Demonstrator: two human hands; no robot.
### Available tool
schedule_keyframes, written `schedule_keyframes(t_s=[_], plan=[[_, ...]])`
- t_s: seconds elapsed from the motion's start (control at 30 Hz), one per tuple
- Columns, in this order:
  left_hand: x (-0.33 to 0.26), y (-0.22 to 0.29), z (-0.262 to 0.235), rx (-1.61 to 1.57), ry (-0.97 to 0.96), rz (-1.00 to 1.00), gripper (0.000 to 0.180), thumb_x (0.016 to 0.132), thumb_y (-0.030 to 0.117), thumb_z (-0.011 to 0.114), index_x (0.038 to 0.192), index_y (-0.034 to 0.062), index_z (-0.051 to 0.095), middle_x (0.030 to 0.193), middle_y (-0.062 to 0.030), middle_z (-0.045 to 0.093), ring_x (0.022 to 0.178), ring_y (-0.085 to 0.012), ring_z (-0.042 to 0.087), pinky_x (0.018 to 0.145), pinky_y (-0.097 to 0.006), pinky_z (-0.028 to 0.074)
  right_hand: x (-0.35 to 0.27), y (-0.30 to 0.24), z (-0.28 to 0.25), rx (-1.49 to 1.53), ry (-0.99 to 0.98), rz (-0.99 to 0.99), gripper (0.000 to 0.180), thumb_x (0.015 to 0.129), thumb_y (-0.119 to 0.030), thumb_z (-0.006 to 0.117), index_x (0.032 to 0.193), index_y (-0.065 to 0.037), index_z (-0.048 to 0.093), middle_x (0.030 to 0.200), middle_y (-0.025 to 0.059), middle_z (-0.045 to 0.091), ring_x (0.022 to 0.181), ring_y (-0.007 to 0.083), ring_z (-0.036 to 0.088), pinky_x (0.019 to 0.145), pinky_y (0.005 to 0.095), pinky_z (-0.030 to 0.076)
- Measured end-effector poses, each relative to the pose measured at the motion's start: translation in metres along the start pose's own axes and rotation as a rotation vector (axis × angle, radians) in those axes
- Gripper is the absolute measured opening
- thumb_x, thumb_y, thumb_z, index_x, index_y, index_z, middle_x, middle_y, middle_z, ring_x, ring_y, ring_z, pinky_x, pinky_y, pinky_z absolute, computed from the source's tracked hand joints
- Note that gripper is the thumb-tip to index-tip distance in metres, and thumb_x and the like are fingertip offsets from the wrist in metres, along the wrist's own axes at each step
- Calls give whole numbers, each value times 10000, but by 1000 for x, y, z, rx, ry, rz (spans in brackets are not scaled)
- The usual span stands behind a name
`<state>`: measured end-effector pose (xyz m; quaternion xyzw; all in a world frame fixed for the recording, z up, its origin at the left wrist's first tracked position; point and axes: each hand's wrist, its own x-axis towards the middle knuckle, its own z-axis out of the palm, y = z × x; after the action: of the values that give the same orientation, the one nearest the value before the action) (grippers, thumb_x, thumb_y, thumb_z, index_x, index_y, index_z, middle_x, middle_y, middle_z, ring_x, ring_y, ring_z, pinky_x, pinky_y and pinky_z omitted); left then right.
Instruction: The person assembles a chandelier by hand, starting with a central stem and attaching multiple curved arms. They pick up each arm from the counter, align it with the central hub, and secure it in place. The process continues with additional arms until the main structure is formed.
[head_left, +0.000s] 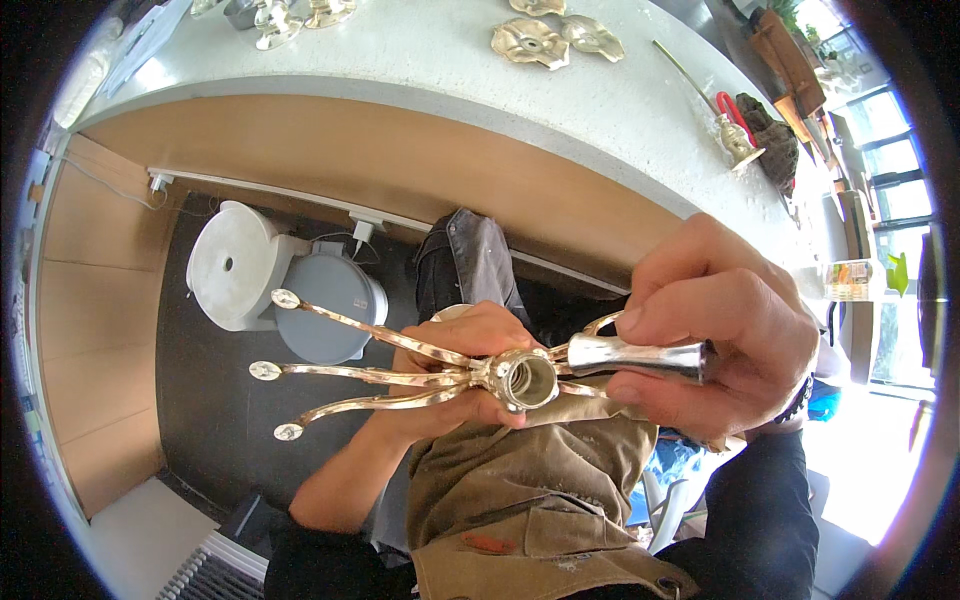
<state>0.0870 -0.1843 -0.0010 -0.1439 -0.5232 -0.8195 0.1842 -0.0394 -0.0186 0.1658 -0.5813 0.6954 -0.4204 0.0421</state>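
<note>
In front of my apron, my left hand (478, 335) is closed around a shiny brass-coloured metal piece with curved arms (430, 380). Three slim arms with flattened oval ends fan out to the left, and more arms show partly on the right. At its middle a round socket with inner threads (527, 380) faces up. Between the thumb and fingers of my right hand (735, 325) is a silvery metal sleeve (635, 357), narrow in the middle and flared at its ends. It lies on its side just right of the socket, apart from the threads.
Beyond my hands stretches a pale worktop (420, 60). Brass-coloured scalloped dishes (530, 43) lie on it, with metal parts (278, 22) at the far left. At right are a small brass-coloured piece (738, 142) and a dark cloth (770, 140). Below stand a white round container (225, 265) and a grey-lidded bin (335, 305).
</note>
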Motion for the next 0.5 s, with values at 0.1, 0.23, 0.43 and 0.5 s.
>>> schedule_keyframes(t_s=[0.1,0.23,0.43,0.5], plan=[[0,1,2,-17,52,2,562,567,223,957,1020,1,709,914,-115,730,877,-251,682,782,-390,541,-4,4,3,54,0,2,299,690,-87,864,894,-46,649,832,149,653,690,175,641,565,266,481],[0,5,3,-2,43,-95,503,582,245,950,957,-5,726,900,-105,726,845,-237,679,770,-378,538,-6,7,0,129,-62,20,286,691,-46,848,873,-55,627,862,165,678,723,187,672,609,277,521],[4,9,12,-50,115,-126,474,611,254,942,949,-3,733,890,-85,716,840,-219,663,764,-362,527,-9,8,3,376,-53,234,314,700,16,828,924,-52,619,920,151,713,885,224,681,801,337,528],[2,15,10,-42,103,-215,466,621,248,939,955,-2,732,900,-80,712,847,-215,657,764,-358,523,-10,3,7,436,-48,319,376,723,30,817,1030,-37,610,961,144,714,962,237,672,875,361,511]])
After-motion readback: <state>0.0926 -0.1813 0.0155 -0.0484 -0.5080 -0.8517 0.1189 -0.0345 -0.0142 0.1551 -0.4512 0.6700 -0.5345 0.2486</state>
